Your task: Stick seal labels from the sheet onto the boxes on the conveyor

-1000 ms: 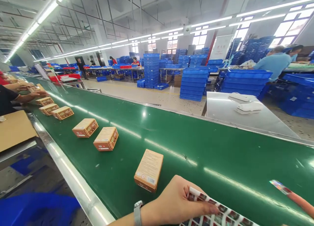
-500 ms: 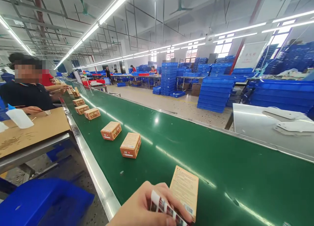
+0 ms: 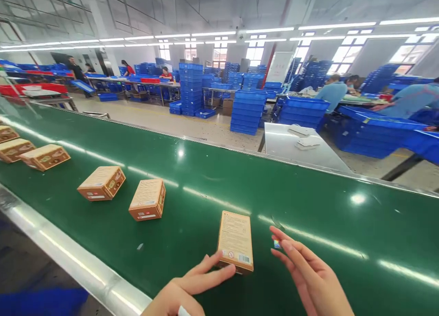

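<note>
A small orange-brown carton (image 3: 236, 238) lies flat on the green conveyor belt, its printed face with a barcode turned up. Two outstretched fingers of my left hand (image 3: 192, 284) touch its near left edge. The white edge of a sticker sheet (image 3: 183, 311) shows low in that hand; the rest is out of sight. To the right of the carton, my right hand (image 3: 310, 270) pinches a small shiny rainbow-coloured sticker (image 3: 277, 244) at its fingertips, apart from the carton.
Several similar cartons (image 3: 148, 200) sit along the green belt (image 3: 206, 169) to the left. A metal rail (image 3: 85, 265) edges the near side. Beyond the belt stand a steel table (image 3: 291, 147), stacked blue crates (image 3: 248, 112) and people at work.
My view has swung right. My right hand has come into view with a small sticker. My left hand's fingers now reach to the carton's near edge, and its sticker sheet is mostly out of view.
</note>
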`<state>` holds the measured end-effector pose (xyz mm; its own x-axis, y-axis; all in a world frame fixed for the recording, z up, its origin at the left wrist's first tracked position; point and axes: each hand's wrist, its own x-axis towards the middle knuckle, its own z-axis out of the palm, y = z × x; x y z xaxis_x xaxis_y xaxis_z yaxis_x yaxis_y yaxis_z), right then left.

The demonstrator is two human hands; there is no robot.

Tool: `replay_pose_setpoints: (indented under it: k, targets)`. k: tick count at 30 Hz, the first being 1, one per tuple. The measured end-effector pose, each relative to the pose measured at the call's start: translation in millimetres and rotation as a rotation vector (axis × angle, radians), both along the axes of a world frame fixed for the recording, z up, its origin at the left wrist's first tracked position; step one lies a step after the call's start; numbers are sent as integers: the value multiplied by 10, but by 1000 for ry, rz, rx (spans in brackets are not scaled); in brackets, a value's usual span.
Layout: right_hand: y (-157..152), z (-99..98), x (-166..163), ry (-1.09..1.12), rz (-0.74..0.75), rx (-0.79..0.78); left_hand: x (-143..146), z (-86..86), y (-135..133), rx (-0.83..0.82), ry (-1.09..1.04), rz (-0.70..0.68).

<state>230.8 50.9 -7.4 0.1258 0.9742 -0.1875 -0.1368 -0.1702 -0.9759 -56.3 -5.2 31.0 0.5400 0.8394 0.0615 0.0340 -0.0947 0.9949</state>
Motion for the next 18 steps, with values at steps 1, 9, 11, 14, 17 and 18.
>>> replay_pose_setpoints:
  k: [1, 9, 11, 14, 17, 18]
  targets:
    - [-11, 24, -85, 19, -31, -17, -4, 31, 35, 10, 58, 0]
    - [40, 57, -278, 87, -86, -117, 144, 48, 279, 110, 344, -158]
    - [79, 54, -247, 81, -54, -105, 195, 16, 285, 93, 382, -148]
    - [121, 50, -192, 70, -31, -91, 263, 9, 274, 29, 380, -138]
    - [121, 60, -144, 40, -47, -96, 352, 41, 284, -16, 336, -135]
    - [113, 68, -131, 17, -53, -93, 391, 46, 294, -33, 300, -124]
